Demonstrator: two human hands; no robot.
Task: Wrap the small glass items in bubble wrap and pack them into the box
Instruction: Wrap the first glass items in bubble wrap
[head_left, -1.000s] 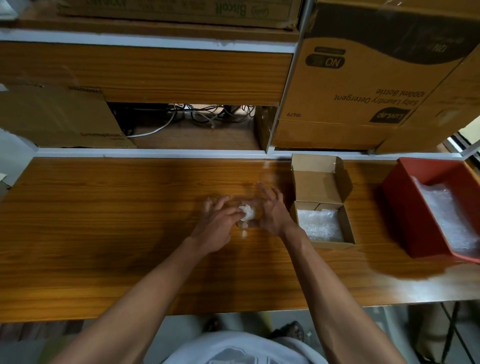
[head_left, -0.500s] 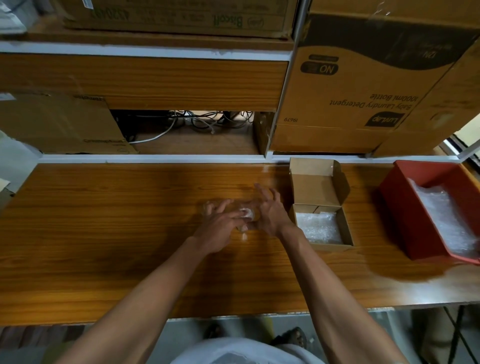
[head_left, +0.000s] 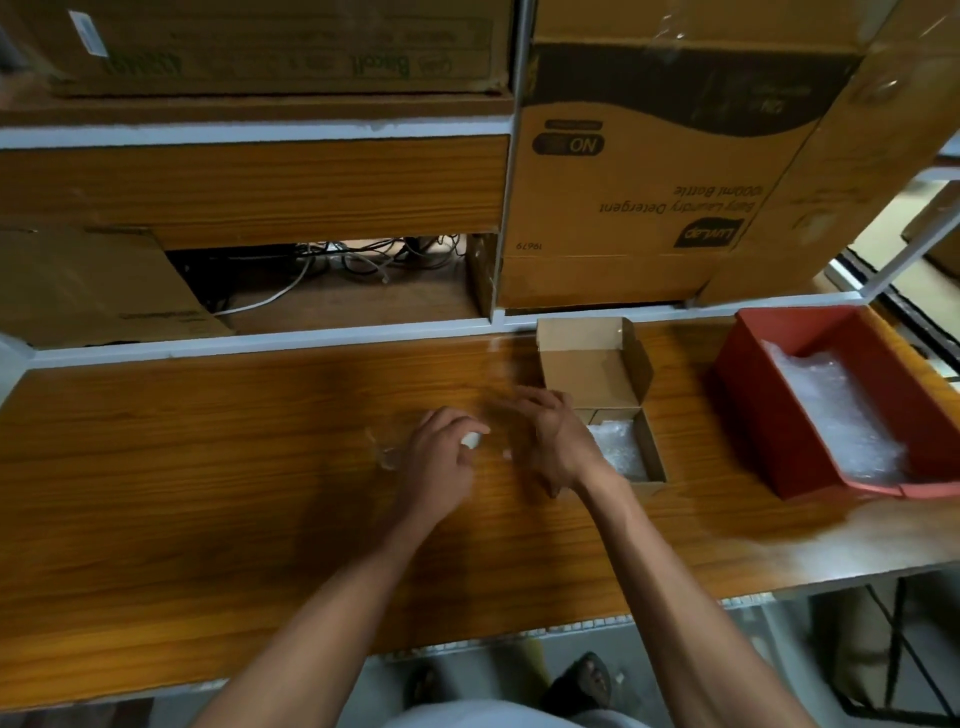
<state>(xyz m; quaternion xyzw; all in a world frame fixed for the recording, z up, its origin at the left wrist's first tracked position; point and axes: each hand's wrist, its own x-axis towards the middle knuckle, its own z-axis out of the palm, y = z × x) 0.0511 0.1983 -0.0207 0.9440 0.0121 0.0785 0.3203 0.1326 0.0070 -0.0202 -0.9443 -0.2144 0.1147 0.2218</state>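
Note:
My left hand (head_left: 441, 460) pinches a small white-topped glass item (head_left: 471, 440) just above the wooden table (head_left: 208, 467). A clear sheet of bubble wrap (head_left: 384, 453) lies under and to the left of that hand, hard to make out. My right hand (head_left: 558, 441) hovers just right of the item with its fingers spread and blurred by motion. Right behind that hand stands the small cardboard box (head_left: 652, 462), its lid up and a wad of bubble wrap (head_left: 621, 452) inside.
A red plastic bin (head_left: 758, 410) holding more bubble wrap (head_left: 836, 410) sits at the table's right end. Large cardboard cartons (head_left: 649, 182) fill the shelf behind, with loose cables (head_left: 363, 260) in a gap. The table's front edge runs near my body.
My hands have drawn apart a little. The left hand now holds the white item alone, while the right hand's fingers have lifted off it and spread toward the box.

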